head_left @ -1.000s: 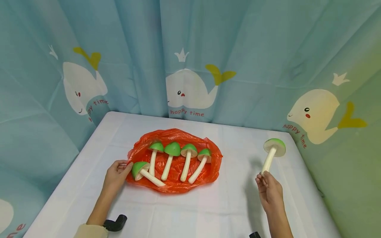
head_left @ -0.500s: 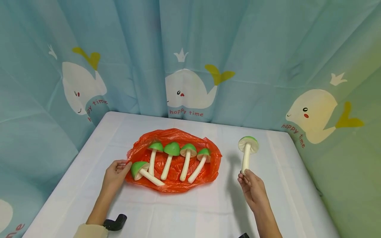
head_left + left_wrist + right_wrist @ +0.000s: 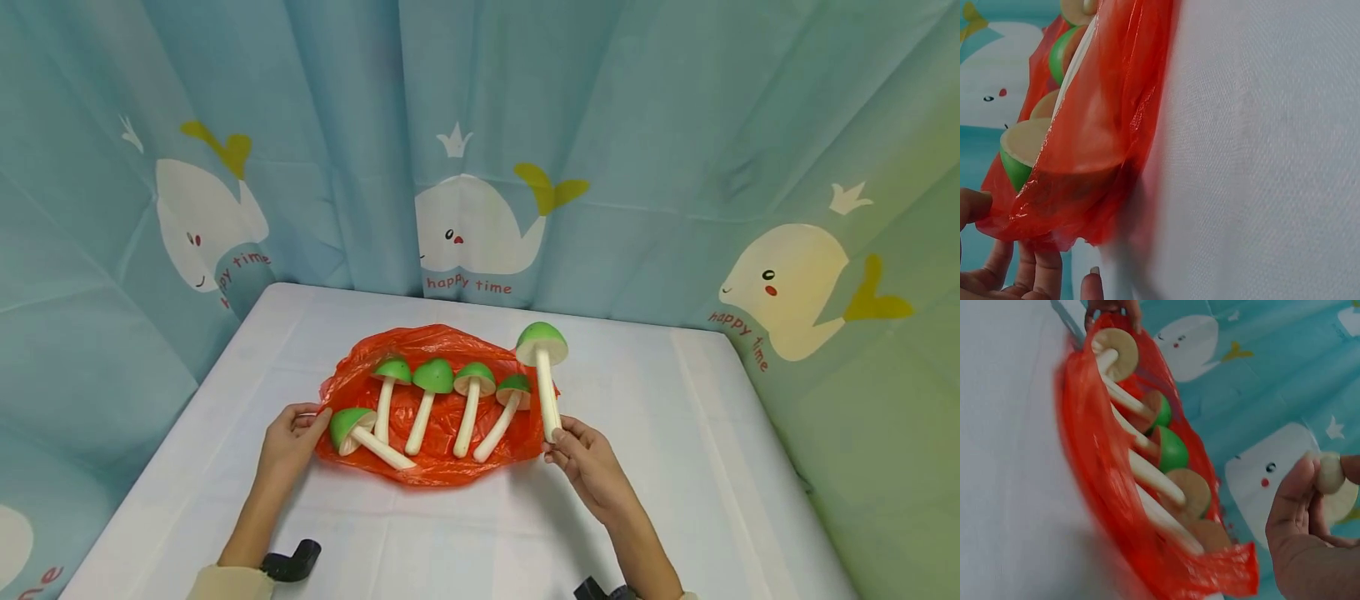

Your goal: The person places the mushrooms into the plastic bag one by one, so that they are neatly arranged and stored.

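My right hand (image 3: 592, 471) pinches the stem end of a green-capped toy mushroom (image 3: 546, 392), held upright with its cap up at the right edge of a red plastic bag (image 3: 450, 475). The right wrist view shows that stem end (image 3: 1330, 474) between thumb and fingers. Spread wide on the table, the bag holds several like mushrooms (image 3: 423, 408); one more (image 3: 378, 442) lies slanted across its left front. At the bag's left rim, my left hand (image 3: 291, 437) pinches the plastic between thumb and fingers, which the left wrist view shows close up at the bag's edge (image 3: 1007, 219).
A white cloth covers the table (image 3: 450, 550). Behind and at both sides hangs a blue-green curtain (image 3: 660, 167) printed with whales. Black wrist mounts (image 3: 292, 562) sit on both wrists.
My right hand has carried its mushroom leftward from the table's right side to the bag's right edge. The left hand stays at the bag's left rim, and the bagged mushrooms keep their places.
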{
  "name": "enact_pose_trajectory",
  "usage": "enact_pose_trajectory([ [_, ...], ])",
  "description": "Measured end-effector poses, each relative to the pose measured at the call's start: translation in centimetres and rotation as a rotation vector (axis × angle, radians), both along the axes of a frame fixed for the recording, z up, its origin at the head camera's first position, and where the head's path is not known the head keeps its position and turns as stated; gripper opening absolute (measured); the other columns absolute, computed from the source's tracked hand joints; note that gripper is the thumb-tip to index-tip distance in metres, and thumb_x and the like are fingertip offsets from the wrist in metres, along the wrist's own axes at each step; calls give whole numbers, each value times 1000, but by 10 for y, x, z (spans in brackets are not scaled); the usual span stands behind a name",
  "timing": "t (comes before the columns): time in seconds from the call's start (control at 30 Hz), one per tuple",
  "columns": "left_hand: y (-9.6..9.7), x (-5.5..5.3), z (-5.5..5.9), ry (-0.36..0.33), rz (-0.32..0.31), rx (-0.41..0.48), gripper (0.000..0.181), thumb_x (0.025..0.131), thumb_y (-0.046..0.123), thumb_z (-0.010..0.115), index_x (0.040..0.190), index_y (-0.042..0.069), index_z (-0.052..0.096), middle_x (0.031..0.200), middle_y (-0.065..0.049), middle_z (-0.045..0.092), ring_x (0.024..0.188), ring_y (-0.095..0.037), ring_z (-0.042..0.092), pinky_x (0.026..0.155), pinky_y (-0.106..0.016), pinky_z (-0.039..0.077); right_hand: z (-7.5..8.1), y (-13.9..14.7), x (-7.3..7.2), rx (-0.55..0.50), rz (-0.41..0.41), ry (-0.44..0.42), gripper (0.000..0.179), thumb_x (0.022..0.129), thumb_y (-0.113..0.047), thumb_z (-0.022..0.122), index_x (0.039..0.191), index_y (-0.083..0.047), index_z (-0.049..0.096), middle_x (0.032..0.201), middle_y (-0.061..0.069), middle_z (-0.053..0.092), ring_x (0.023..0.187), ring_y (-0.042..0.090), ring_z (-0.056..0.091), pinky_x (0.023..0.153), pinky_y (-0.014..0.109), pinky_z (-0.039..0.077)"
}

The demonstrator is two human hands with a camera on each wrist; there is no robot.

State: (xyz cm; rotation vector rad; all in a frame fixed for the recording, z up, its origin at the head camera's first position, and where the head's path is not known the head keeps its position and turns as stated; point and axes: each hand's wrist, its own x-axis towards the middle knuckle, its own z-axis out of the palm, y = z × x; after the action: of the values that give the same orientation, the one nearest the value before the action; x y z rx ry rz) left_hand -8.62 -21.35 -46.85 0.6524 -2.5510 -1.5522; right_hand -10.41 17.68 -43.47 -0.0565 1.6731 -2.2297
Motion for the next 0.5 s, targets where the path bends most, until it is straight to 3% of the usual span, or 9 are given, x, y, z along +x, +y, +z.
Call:
enact_pose_trajectory([
  [0.3, -2, 3, 3, -45, -20, 4, 52, 94, 41, 53, 121, -3, 49, 103, -17, 55, 90, -25, 52, 64, -13, 44, -13, -37, -8, 229, 221, 74, 41, 91, -9, 58, 121, 17, 46, 103, 24, 60, 87, 19, 61, 81, 37, 52],
  [0.5, -1, 1, 1, -35, -31, 12, 52, 94, 40, 53, 121, -3, 49, 100, -16, 56, 87, -23, 52, 63, -15, 45, -22, -56, -16, 229, 308, 68, 36, 90, -7, 59, 117, 15, 50, 101, 20, 63, 89, 20, 63, 79, 33, 53],
])
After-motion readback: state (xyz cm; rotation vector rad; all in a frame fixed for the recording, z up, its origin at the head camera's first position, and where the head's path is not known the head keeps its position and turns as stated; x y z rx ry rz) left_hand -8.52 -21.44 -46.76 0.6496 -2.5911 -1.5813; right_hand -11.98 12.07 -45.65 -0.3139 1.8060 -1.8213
